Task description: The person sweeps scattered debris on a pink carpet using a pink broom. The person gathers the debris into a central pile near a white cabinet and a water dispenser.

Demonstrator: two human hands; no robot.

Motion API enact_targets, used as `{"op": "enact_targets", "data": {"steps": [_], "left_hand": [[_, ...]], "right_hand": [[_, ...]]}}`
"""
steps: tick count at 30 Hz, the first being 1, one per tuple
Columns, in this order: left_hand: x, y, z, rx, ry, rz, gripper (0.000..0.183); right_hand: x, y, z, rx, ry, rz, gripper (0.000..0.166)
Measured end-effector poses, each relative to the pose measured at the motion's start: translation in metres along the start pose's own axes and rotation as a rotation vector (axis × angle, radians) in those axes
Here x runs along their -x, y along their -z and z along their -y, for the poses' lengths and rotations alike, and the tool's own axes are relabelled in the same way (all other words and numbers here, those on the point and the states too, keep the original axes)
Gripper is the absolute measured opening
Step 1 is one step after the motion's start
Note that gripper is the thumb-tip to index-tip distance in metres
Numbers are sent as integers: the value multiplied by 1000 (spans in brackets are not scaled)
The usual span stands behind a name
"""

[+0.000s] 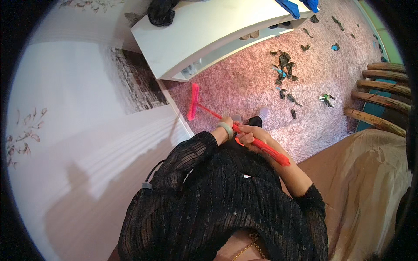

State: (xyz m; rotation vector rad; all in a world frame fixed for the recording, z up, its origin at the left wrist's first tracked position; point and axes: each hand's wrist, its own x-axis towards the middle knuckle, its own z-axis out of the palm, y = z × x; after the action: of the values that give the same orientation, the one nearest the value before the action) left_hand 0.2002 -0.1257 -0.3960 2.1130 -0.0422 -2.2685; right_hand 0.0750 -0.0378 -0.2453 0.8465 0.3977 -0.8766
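Observation:
Both hands grip the red handle of a broom, which slants across the front of my body. Its narrow pink-red head is at the carpet near the wall, left of my feet. My left hand, below a pale bangle, is closed around the handle farther down toward the head. Close behind it, my right hand holds the thicker upper part, and the handle's end sticks out past my right wrist. A small orange-red piece shows under the hands; what it belongs to is unclear.
Torn black scraps, some with blue bits, lie strewn over the pinkish carpet. A white low cabinet with shoes on its open shelf stands ahead. To the right are curved wooden bars and a tan-covered surface. A wall borders the left.

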Motion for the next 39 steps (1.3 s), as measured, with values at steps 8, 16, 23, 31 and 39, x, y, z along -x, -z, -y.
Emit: {"op": "enact_targets", "data": {"steps": [8,16,23,31,39], "left_hand": [[13,-164,24,-29,-40,76,21],[59,-194,52,-265,-278,41,18],[-5,-165,13,-198,-115,-60,21],[-95,-326,26,-293,-88,99,22],[14,-421,44,-710,-431,433,8]], "right_hand": [[106,10,75,-189,132,113,20],[160,-2,46,300,337,-218,26],[97,34,111,-111,133,188,13],[191,33,193,-248,321,203,14],[239,21,173,146,840,-110,22]]}}
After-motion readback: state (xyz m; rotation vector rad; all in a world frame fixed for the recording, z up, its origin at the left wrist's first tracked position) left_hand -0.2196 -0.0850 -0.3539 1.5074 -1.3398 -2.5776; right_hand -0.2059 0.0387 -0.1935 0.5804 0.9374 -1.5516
